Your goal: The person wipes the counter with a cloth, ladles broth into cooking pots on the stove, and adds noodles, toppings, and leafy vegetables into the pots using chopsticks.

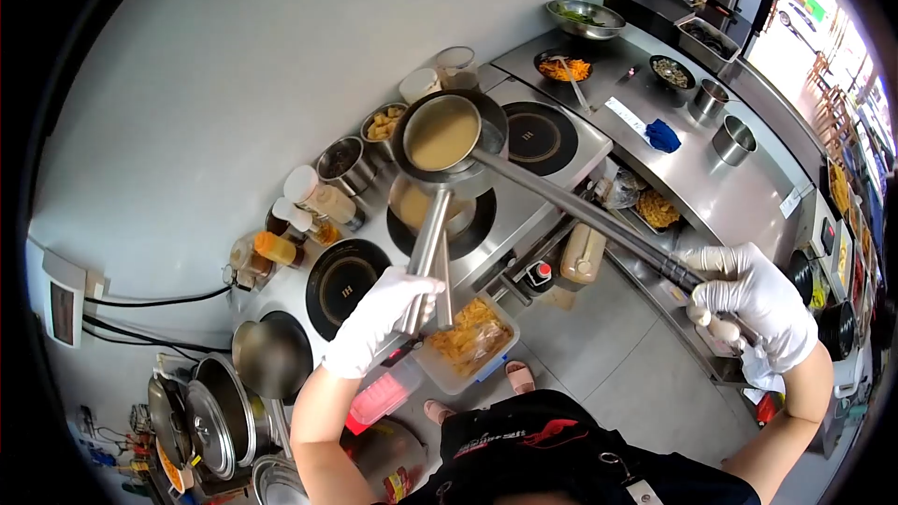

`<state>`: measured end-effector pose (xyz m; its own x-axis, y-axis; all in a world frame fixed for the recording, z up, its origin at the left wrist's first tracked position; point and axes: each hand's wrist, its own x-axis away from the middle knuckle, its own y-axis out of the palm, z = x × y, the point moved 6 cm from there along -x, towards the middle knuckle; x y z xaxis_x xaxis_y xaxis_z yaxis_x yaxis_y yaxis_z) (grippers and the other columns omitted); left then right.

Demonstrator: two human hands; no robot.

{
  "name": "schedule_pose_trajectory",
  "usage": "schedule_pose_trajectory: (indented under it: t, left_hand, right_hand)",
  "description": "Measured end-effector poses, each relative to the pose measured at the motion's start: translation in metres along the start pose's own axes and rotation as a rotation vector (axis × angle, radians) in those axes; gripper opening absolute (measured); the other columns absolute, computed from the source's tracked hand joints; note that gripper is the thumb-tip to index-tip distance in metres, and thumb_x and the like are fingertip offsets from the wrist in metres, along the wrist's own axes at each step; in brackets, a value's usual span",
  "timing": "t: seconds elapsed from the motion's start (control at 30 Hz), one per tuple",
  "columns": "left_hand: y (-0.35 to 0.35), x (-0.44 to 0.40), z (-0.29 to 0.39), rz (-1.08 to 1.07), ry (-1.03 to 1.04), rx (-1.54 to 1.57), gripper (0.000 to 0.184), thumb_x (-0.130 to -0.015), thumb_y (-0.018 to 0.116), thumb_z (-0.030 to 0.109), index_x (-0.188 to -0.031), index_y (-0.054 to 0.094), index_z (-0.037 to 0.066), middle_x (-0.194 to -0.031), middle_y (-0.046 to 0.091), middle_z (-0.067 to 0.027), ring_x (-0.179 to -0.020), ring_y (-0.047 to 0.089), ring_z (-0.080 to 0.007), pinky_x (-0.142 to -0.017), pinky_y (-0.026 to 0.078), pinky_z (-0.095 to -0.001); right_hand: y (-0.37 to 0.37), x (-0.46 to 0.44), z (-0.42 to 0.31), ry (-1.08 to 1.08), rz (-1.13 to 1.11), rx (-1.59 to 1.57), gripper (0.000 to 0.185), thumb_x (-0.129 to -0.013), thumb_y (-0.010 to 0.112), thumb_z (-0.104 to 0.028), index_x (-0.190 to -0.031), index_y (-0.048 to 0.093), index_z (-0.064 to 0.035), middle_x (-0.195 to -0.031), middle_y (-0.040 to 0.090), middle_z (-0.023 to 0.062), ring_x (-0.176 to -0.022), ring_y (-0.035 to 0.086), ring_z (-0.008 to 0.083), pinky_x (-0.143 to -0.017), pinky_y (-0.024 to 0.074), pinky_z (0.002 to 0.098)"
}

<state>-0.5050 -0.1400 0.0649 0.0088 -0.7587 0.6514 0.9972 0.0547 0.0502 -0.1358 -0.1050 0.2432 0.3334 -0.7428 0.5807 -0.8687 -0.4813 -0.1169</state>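
1 cam, head-worn | faces fwd, steep down | L hand point(386, 310), R hand point(756, 307) near | wide FOV

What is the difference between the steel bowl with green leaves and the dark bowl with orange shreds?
The steel bowl is shiny silver; the dark bowl is black. The steel bowl is wider. The dark bowl has a utensil leaning out over its rim, while the steel bowl shows none. Both are round, open and hold food.
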Motion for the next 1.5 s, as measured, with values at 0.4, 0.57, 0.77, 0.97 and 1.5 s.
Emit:
schedule_pose_trajectory:
  t: [0.4,0.57,0.77,0.97,1.5]
  left_hand:
    - [0.099,-0.238,0.013,-0.159,0.013,0.088,0.015,-0.08,0.069,0.013,-0.074,0.057,0.006,-0.06,0.054,0.0002,-0.049,0.052,-0.0118,-0.048,0.046,-0.0248]
    - [0.119,-0.288,0.014,-0.112,-0.008,0.096,0.015,-0.079,0.069,0.013,-0.077,0.056,0.007,-0.062,0.055,-0.0003,-0.05,0.053,-0.0122,-0.049,0.047,-0.0256]
    - [0.131,-0.305,0.023,-0.156,0.0,0.145,0.013,-0.079,0.067,0.013,-0.08,0.055,0.007,-0.062,0.054,0.0002,-0.051,0.052,-0.0121,-0.049,0.047,-0.025]
    - [0.125,-0.319,0.014,-0.089,0.001,0.103,0.023,-0.081,0.07,0.022,-0.085,0.058,0.003,-0.065,0.058,-0.0032,-0.057,0.058,-0.0143,-0.053,0.049,-0.0258]
    - [0.043,-0.017,0.015,0.576,0.982,-0.42,0.046,-0.083,0.064,0.001,-0.127,0.048,0.001,-0.118,0.058,-0.0142,-0.101,0.059,-0.0201,-0.086,0.048,-0.0307]
  right_hand:
    - [-0.058,-0.131,0.031,-0.06,0.107,0.003,0.017,-0.088,0.055,-0.004,-0.105,0.06,0.0006,-0.061,0.052,-0.0018,-0.04,0.042,0.0041,-0.033,0.0316,0.02]
    - [-0.072,-0.181,0.057,-0.096,0.142,-0.021,0.022,-0.086,0.06,-0.006,-0.106,0.059,0.0017,-0.059,0.051,-0.0019,-0.04,0.043,0.0057,-0.034,0.0335,0.0212]
    - [-0.07,-0.2,0.065,-0.095,0.196,0.08,0.03,-0.087,0.058,-0.007,-0.116,0.057,0.0,-0.06,0.049,-0.0014,-0.041,0.042,0.006,-0.035,0.033,0.0216]
    - [-0.072,-0.208,0.084,-0.054,0.263,0.283,0.051,-0.085,0.059,-0.006,-0.133,0.046,0.0018,-0.073,0.061,0.0088,-0.049,0.054,0.0142,-0.045,0.0433,0.028]
    - [-0.077,-0.231,0.16,-0.583,0.628,1.115,0.058,-0.077,0.06,-0.003,-0.134,0.048,-0.0085,-0.094,0.063,0.0242,-0.077,0.063,0.0386,-0.066,0.0517,0.0415]
